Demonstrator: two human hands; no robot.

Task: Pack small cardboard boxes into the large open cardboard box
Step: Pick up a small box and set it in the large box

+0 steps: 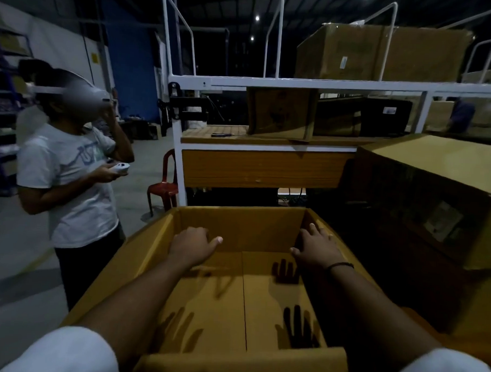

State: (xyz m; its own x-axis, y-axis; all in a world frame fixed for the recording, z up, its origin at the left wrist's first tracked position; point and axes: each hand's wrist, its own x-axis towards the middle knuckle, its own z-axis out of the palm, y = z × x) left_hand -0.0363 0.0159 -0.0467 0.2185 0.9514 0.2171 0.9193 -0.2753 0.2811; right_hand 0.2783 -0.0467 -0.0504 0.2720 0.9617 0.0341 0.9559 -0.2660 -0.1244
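Observation:
The large open cardboard box (237, 227) fills the lower middle of the head view, its flaps spread outward and its bottom bare. Both my arms reach over it. My left hand (192, 246) hovers above the left half, fingers curled downward, thumb out, holding nothing. My right hand (316, 249) is spread flat near the box's right inner wall, fingers apart, also holding nothing. Hand shadows fall on the box floor. A smaller cardboard box (281, 113) sits on the workbench shelf beyond.
A white-framed wooden workbench (267, 170) stands right behind the box. Big closed cartons (435, 194) crowd the right side. At the left stands a person (70, 178) wearing a headset and holding a controller. A red plastic chair (165, 188) is by the bench.

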